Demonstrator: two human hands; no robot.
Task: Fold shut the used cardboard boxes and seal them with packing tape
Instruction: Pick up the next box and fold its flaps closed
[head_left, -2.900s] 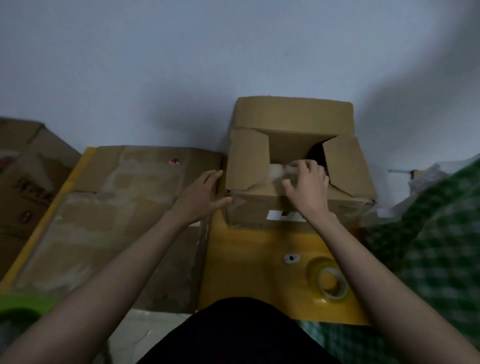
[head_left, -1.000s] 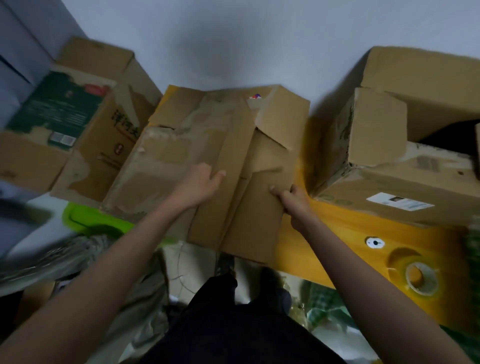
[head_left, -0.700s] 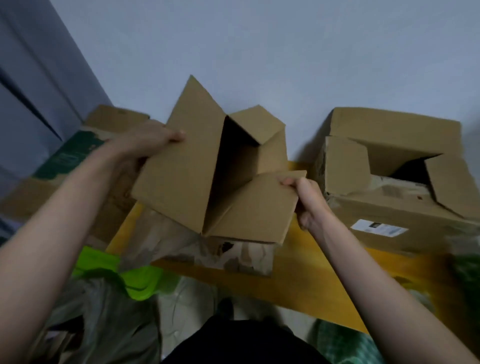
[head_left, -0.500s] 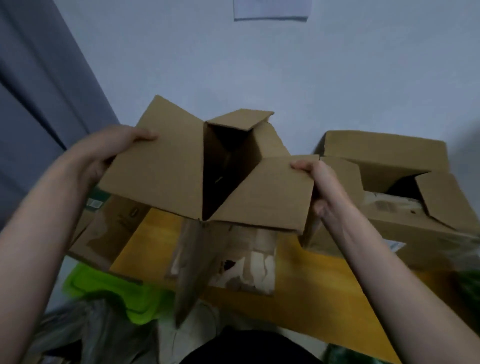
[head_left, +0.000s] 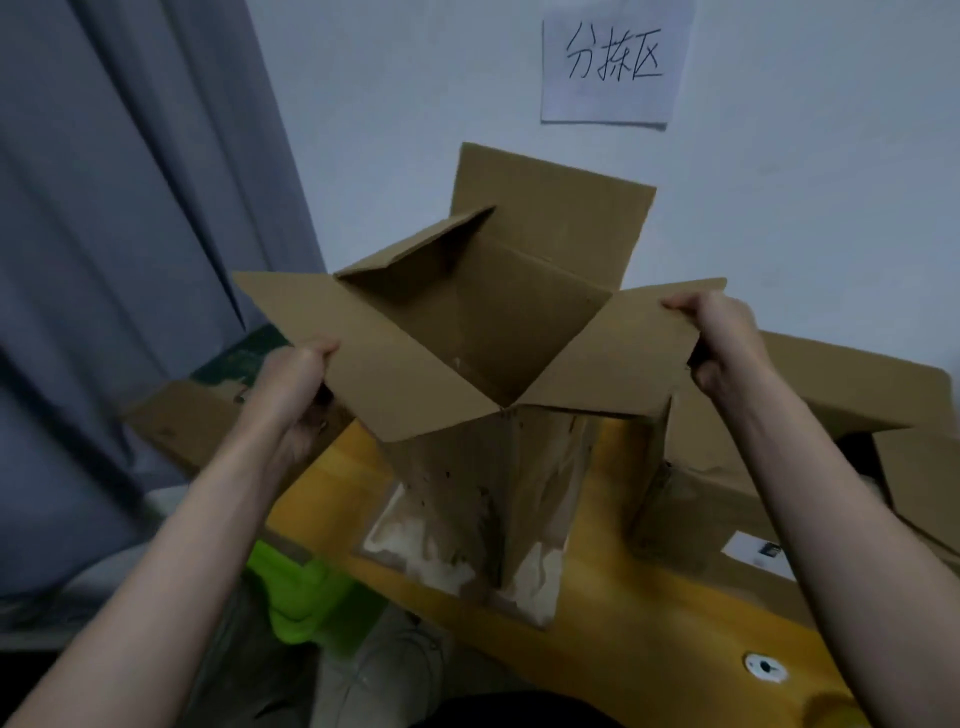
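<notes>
- Fingers (head_left: 322, 347) of the left hand (head_left: 291, 384) curl over the edge of the box's left flap (head_left: 374, 364), pinching it; fingers (head_left: 680, 304) of the right hand (head_left: 722, 338) clamp the outer edge of the right flap (head_left: 628, 358) in the same way.
- The cardboard box (head_left: 493, 467), held between both hands above the yellow desk (head_left: 649, 649), hangs open with its mouth toward the camera, all four flaps spread; the far flap (head_left: 550, 218) stands upright and a smaller side flap (head_left: 415, 249) tilts inward.
- The box's lower end shows torn paper and old tape residue; whether its bottom is sealed cannot be told from here.
- To the right, a second open box (head_left: 831, 441) sits on the desk, just beside the held one. Another flattened carton (head_left: 208, 421) lies at the left, by a grey curtain (head_left: 130, 260).
- A handwritten paper sign (head_left: 615, 62) is fixed to the wall; a green item (head_left: 306, 587) lies below the desk edge.
- No tape roll is in view at this moment.
- Risks, as judged: held only by two thin flaps, the worn box could tear at the creases or twist out of square; lowered carelessly, it may knock the neighbouring box; folding flaps in the wrong order would leave a gap for the tape to bridge.
</notes>
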